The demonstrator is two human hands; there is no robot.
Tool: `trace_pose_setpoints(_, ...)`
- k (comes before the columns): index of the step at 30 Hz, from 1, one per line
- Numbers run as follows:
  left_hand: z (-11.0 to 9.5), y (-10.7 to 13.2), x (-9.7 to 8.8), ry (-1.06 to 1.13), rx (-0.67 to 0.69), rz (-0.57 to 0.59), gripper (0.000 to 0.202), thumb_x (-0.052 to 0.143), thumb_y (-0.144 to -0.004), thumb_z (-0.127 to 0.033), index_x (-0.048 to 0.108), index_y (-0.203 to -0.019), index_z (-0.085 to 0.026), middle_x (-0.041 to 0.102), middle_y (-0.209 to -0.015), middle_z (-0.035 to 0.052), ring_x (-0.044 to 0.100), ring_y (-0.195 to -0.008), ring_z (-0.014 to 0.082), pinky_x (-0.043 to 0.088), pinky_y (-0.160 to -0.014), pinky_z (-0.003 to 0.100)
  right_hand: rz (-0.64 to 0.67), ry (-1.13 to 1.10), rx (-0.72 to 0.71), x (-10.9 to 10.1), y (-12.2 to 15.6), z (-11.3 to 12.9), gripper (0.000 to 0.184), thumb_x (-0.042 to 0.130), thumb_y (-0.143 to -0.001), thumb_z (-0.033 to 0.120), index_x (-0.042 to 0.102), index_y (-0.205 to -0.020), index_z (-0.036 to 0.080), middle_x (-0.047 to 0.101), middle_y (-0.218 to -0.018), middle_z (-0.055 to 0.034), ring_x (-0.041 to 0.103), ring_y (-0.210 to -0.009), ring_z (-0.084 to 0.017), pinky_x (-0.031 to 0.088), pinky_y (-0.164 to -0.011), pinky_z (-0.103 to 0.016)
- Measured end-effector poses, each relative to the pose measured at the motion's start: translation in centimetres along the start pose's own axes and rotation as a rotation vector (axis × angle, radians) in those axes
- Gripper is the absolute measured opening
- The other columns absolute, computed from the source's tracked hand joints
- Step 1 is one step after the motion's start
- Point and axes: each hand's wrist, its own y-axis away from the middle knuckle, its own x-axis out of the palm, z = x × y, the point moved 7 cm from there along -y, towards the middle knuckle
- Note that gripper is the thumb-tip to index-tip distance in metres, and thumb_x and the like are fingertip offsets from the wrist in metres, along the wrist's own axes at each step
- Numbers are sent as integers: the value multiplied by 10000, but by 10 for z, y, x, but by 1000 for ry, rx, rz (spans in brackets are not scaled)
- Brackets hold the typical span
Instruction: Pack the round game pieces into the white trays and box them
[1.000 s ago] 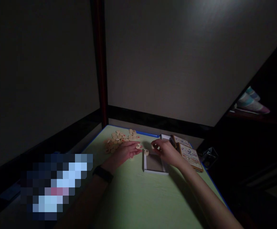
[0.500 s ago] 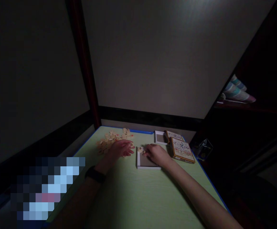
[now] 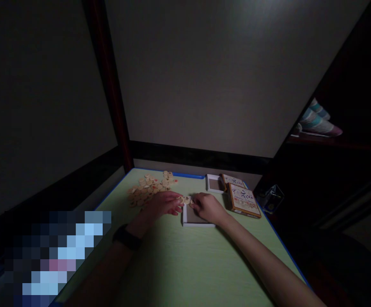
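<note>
A shallow white-walled box tray (image 3: 199,224) with a brown bottom lies on the table in front of me. My right hand (image 3: 209,208) is over its right side, fingertips pinched on a round wooden xiangqi piece (image 3: 192,202). Beside that, at the far left corner, sits another xiangqi piece (image 3: 187,200) marked with a character. My left hand (image 3: 164,204), a dark band on its wrist, grips a third piece (image 3: 181,199) between thumb and fingers at the tray's left edge. Behind my left hand spreads a loose heap of xiangqi pieces (image 3: 154,187), partly covered by it.
A second white-walled tray (image 3: 215,191) and two printed boxes (image 3: 244,202) stand at the table's back right. The green table (image 3: 179,264) has a blue edge and meets a wall behind. Right of it is a small clear container (image 3: 272,199). A pixelated patch covers the lower left.
My left hand has moved right, from the heap to the tray's left edge, bringing a xiangqi piece with it. My right hand has stayed at nearly the same spot.
</note>
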Motion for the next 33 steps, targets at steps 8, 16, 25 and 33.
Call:
trace_pose_setpoints(8,3,-3,1,-19,-19,27,488,846,-590,-395,687,-959,-118,738,-824,75,702,-668,183,536,-606,274,-44,-41,11,2,-1,-3,70,573,-861,163,636,-890,166,699,-897,-84,634,-815,-191,395,-690,-248)
trace_pose_setpoints(16,7,-3,0,-67,-2,60,477,827,-615,-359,684,-1005,-127,740,-842,77,712,-723,197,552,-645,285,-51,-80,1,4,-3,-5,57,594,-863,141,644,-857,168,700,-883,-81,632,-817,-185,400,-710,-243)
trace_pose_setpoints(25,3,-4,2,-84,46,65,431,797,-633,-348,705,-985,-117,739,-839,86,699,-735,198,548,-638,286,-85,-136,-9,-5,-3,-5,72,629,-808,103,653,-837,165,683,-836,-62,613,-765,-178,406,-686,-245)
trace_pose_setpoints(33,-3,-1,2,-59,51,-11,407,749,-593,-242,679,-978,-132,708,-739,29,670,-704,193,554,-617,304,-175,-334,-291,-29,11,35,409,719,-806,177,611,-1199,151,666,-995,-74,604,-846,-172,453,-781,-242)
